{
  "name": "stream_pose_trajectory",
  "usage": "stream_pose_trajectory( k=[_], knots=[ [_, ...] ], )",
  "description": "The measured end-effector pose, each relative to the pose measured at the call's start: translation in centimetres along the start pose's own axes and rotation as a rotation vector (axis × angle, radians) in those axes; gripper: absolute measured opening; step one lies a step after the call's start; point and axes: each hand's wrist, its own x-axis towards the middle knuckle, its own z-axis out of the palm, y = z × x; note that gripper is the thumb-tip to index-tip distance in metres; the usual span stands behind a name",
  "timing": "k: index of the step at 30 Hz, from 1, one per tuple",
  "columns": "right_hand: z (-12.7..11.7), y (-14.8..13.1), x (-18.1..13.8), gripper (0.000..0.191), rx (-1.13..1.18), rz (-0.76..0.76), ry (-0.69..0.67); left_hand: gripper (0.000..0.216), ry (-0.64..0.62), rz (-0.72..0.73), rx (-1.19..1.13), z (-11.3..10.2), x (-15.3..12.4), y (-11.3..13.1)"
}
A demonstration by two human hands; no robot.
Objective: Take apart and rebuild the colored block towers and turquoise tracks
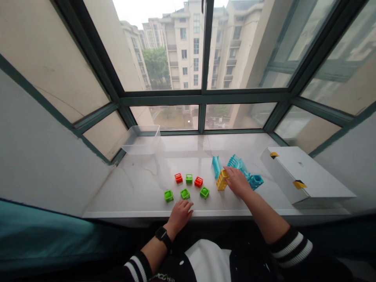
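My right hand (237, 182) has its fingers around the upper part of a yellow openwork block (221, 181), which stands upright on the sill. Behind and beside that hand lie light-blue track pieces: a straight one (216, 167), a curved ridged one (235, 161) and a square-ended one (256, 181). At the sill's front edge rests my left hand (180, 213), empty, with fingers loosely stretched out. Just beyond its fingertips is a green cube block (185, 194). Other green cubes (168, 196) and two red blocks, one left (178, 178) and one right (198, 181), are spread nearby.
A clear plastic bin (141, 148) sits at the back left of the white marble-look sill (141, 180). On the right is a white box (308, 172) with black-and-yellow tabs. Green-framed windows (202, 98) enclose the far side.
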Motion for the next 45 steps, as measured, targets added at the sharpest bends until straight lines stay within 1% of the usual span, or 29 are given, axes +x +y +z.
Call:
stream_pose_trajectory(
  k=[2,5,8,11,13,16,18,20,23,25,27,29,31,34,36,38,41,45],
  knots=[
    [0.0,0.0,0.0,0.058,0.004,0.007,-0.019,0.023,-0.011,0.066,0.017,0.8,0.6,0.3],
    [0.2,0.3,-0.4,0.055,0.041,0.011,-0.015,0.011,-0.007,0.170,0.062,1.9,2.1,0.9],
    [0.3,0.7,-1.0,0.053,0.086,0.004,0.002,0.004,0.012,0.205,0.093,2.9,3.7,1.4],
    [0.0,0.7,-1.9,0.053,0.121,-0.008,0.018,0.010,0.019,0.207,0.089,3.3,4.5,1.8],
    [-0.5,0.6,-2.6,0.052,0.144,-0.014,0.037,0.017,0.046,0.206,0.075,3.0,4.5,2.2],
    [-1.7,0.4,-3.6,0.051,0.188,-0.016,0.077,0.027,0.135,0.186,0.012,1.5,4.4,3.0],
    [-2.4,0.2,-4.1,0.051,0.225,-0.010,0.106,0.034,0.196,0.148,-0.055,0.0,4.8,3.7],
    [-3.1,-0.3,-4.4,0.050,0.277,-0.020,0.136,0.046,0.240,0.120,-0.126,-1.7,5.6,4.4],
    [-3.6,-1.7,-4.8,0.047,0.408,-0.085,0.182,0.073,0.264,0.127,-0.193,-3.9,7.4,5.2],
    [-3.5,-2.9,-4.9,0.045,0.543,-0.122,0.199,0.085,0.245,0.153,-0.214,-5.0,8.5,5.4],
    [-3.0,-4.1,-5.1,0.044,0.703,-0.124,0.191,0.079,0.212,0.170,-0.230,-5.9,9.1,5.3],
    [-2.1,-4.8,-5.2,0.044,0.829,-0.102,0.165,0.065,0.171,0.169,-0.233,-6.4,9.2,4.9],
    [-1.1,-5.0,-5.3,0.044,0.870,-0.087,0.127,0.055,0.128,0.150,-0.202,-6.6,8.9,4.2],
    [0.3,-5.0,-5.4,0.052,0.781,-0.091,0.040,0.054,0.049,0.120,-0.109,-6.5,8.1,3.4],
    [1.0,-5.1,-5.4,0.063,0.657,-0.121,-0.016,0.054,0.002,0.120,-0.058,-6.4,7.6,3.1],
    [1.3,-5.5,-5.2,0.066,0.517,-0.169,-0.059,0.054,-0.023,0.127,-0.040,-6.4,7.2,3.0],
    [1.4,-6.3,-4.8,0.054,0.363,-0.239,-0.126,0.053,-0.046,0.124,-0.043,-6.5,6.7,3.2],
    [1.2,-7.1,-4.3,0.041,0.290,-0.256,-0.199,0.051,-0.057,0.087,-0.034,-6.5,6.0,3.5]
  ],
)
